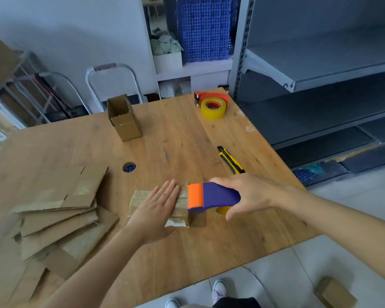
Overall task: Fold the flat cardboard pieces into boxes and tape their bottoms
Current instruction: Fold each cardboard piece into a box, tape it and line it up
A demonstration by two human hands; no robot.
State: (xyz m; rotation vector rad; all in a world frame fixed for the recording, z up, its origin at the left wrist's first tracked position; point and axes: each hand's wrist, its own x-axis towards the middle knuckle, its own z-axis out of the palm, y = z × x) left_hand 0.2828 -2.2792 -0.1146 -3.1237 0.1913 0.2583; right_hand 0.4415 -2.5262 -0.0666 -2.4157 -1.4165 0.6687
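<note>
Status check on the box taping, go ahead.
Left hand flat on the box. Right hand grips the tape gun at its right edge. Nothing blocking the box.

dim bluish light | soft shadows | edges bowed | corners blurred

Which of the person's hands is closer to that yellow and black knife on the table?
Right. The right hand, gripping the tape dispenser, is just on the person's side of the knife. The left hand lies flat on the box, farther to the left.
</note>
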